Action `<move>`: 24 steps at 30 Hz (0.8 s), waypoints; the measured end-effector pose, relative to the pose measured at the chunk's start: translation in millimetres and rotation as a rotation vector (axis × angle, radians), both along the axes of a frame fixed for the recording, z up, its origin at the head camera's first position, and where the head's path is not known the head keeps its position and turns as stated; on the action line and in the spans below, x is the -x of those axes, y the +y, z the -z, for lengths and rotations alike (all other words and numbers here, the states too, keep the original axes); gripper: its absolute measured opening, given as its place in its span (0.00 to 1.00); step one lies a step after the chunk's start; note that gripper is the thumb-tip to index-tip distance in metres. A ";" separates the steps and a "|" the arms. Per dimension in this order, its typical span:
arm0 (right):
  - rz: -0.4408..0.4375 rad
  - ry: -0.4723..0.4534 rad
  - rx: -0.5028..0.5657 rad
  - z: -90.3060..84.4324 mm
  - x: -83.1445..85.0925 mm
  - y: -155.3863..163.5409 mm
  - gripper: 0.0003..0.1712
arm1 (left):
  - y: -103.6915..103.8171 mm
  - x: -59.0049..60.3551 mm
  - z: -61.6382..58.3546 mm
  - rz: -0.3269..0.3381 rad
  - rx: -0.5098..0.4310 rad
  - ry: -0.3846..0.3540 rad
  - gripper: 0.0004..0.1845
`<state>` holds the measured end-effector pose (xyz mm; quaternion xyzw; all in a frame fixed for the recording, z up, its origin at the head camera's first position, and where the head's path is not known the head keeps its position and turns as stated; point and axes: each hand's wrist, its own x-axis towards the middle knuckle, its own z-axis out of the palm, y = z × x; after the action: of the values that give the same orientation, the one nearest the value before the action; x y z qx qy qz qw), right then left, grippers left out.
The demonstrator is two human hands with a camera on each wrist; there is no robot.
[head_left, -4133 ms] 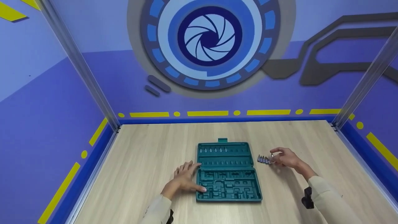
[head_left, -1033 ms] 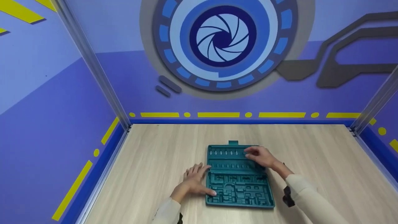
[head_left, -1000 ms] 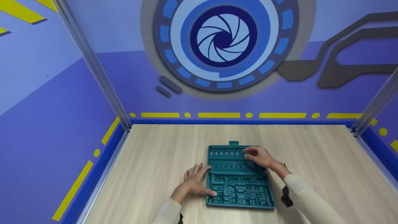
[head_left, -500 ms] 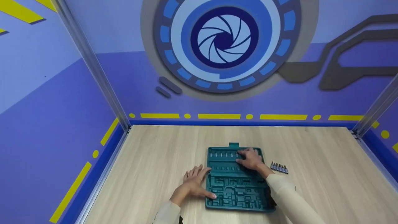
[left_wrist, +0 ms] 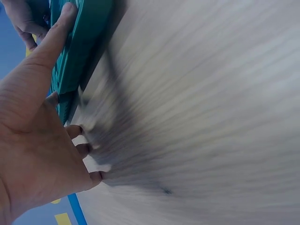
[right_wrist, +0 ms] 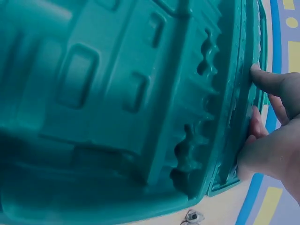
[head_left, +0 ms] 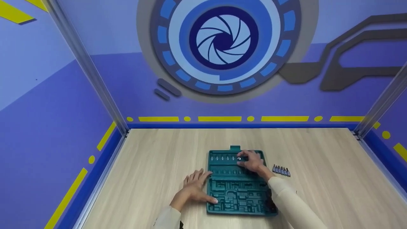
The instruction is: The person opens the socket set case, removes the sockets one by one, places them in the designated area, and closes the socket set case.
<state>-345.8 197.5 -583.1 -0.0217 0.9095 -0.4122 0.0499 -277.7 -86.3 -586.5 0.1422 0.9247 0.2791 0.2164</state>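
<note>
The right hand [head_left: 252,161], its grip narrowed, apparently pinches a shiny bit [head_left: 239,158] in the far part of the green case [head_left: 238,213]; the left hand [head_left: 192,190], spread, rests on its left edge. A loose pinch might drop the bit; easing the left hand might let the case slide.

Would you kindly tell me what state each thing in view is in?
Green case: open, flat on the table
Latch tab: unfastened
Stored bits: in a row in the case
Loose bits: side by side, outside the case
Left hand: thumb on the case
Right hand: pinching a shiny bit
</note>
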 end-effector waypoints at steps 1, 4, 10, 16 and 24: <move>0.015 0.023 -0.010 1.1 0.6 -1.1 0.11 | -0.4 0.2 -2.0 0.006 0.009 0.000 0.64; 0.078 0.088 -0.027 6.0 2.2 -4.8 0.13 | -0.5 -0.6 -6.8 0.017 0.033 0.000 0.63; 0.134 0.061 0.039 7.6 2.5 -6.1 0.12 | -2.3 7.6 15.3 0.003 0.024 0.003 0.66; 0.152 0.067 0.129 10.9 -0.3 -9.7 0.14 | -4.2 5.3 14.6 0.001 0.019 -0.008 0.67; 0.185 0.048 0.246 12.9 -4.9 -2.8 0.13 | -0.4 3.5 2.4 0.017 0.006 -0.006 0.66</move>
<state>-341.0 194.7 -596.0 0.0465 0.8512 -0.5226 -0.0132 -281.2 -86.7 -588.9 0.1488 0.9236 0.2750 0.2218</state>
